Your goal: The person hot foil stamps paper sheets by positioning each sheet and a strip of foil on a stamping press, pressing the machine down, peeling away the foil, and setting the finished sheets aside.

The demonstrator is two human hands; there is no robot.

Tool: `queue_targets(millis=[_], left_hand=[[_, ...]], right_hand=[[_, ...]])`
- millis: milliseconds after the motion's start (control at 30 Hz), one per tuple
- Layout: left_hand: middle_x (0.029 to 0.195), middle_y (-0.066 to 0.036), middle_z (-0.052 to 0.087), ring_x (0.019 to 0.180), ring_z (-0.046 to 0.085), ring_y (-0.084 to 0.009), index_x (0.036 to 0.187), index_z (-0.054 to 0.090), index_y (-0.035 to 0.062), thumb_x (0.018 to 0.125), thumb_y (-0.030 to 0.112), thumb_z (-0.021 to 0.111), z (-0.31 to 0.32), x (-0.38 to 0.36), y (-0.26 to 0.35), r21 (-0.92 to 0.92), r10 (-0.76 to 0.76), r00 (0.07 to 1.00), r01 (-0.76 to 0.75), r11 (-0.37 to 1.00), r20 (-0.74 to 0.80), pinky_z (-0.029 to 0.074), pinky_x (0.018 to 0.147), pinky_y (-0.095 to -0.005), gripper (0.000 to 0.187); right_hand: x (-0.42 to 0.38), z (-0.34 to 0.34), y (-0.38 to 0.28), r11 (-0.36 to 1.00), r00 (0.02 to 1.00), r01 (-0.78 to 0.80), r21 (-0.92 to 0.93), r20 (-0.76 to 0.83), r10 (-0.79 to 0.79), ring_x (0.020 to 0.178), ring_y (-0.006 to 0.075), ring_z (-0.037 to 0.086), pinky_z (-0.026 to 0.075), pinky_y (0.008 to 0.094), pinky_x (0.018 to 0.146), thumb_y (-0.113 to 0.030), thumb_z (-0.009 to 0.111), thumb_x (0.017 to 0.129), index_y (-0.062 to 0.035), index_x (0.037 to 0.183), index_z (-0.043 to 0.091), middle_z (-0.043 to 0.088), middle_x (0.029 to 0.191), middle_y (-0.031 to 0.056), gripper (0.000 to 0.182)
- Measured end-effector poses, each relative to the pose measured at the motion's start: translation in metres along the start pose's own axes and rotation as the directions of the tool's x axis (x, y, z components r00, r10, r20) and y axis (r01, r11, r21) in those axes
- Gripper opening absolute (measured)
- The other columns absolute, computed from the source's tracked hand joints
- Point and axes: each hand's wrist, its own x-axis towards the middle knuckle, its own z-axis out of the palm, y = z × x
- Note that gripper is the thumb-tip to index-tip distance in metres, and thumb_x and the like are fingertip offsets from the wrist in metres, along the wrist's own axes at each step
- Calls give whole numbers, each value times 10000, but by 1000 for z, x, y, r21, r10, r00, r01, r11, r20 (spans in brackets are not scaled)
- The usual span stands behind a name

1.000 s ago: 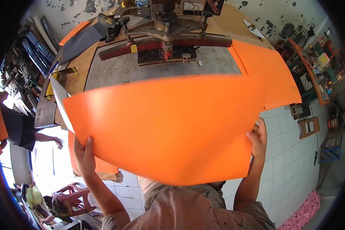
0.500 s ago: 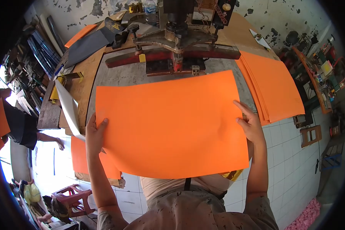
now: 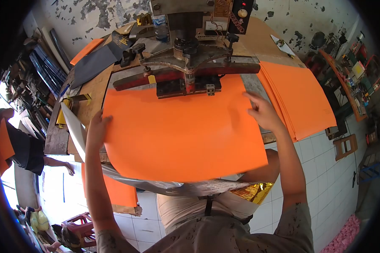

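Observation:
A large sheet of orange paper (image 3: 177, 135) lies partly under the head of a press machine (image 3: 188, 63), its near edge bowed and overhanging the table front. My left hand (image 3: 98, 128) grips the sheet's left edge, thumb on top. At the right edge, my right hand (image 3: 266, 113) holds the sheet with thumb and index finger on its upper face; its other fingers are mostly hidden. Below the near edge, silvery film (image 3: 156, 184) and gold foil (image 3: 257, 192) show across my lap.
Stacked orange sheets (image 3: 297, 99) lie right of the press. More orange sheets (image 3: 118, 187) sit low at left. Dark sheets (image 3: 95, 63) and a water bottle (image 3: 159, 27) are at the back. Another person (image 3: 27, 145) stands at far left, near a red stool (image 3: 78, 230).
Both hands have moved the orange sheet forward, so its far edge now passes beneath the press head. The view has shifted slightly, and the film and foil on my lap show more.

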Motion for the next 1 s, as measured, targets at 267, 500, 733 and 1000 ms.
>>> queue_targets(millis=[267, 500, 733, 1000], left_hand=[[1040, -39, 724, 897, 661, -123, 1226, 674, -26, 956, 133, 678, -36, 177, -28, 40, 109, 992, -112, 993, 61, 515, 796, -305, 314], [949, -23, 731, 824, 643, -123, 1118, 730, 11, 962, 154, 703, -28, 244, -48, 219, 349, 911, -303, 928, -218, 503, 746, -321, 214], [878, -71, 707, 765, 616, -159, 1081, 717, 3, 962, 203, 695, -32, 282, -62, 454, 537, 773, -366, 813, -339, 496, 718, -345, 234], [965, -104, 703, 849, 622, -182, 1222, 641, -20, 946, 208, 701, -40, 278, -76, 389, 393, 893, -289, 875, -220, 496, 774, -348, 363]], right_hand=[[145, 28, 80, 880, 961, 261, -397, 16, -278, 1411, 413, 415, 362, 519, 1154, -128, 622, 980, -48, 1448, 523, 468, 1530, 191, 485], [212, 46, 96, 784, 912, 310, -538, -64, -405, 1364, 380, 462, 374, 520, 1133, -243, 613, 979, -89, 1395, 551, 512, 1480, 178, 447], [214, 40, 56, 743, 698, 649, -164, -259, -667, 940, 299, 583, 490, 443, 881, -190, 643, 948, -75, 1034, 587, 598, 1026, 99, 154], [207, 26, 45, 939, 944, 330, -94, 20, -329, 1211, 418, 578, 461, 479, 1042, -199, 665, 903, -67, 1369, 553, 640, 1262, 205, 497]])
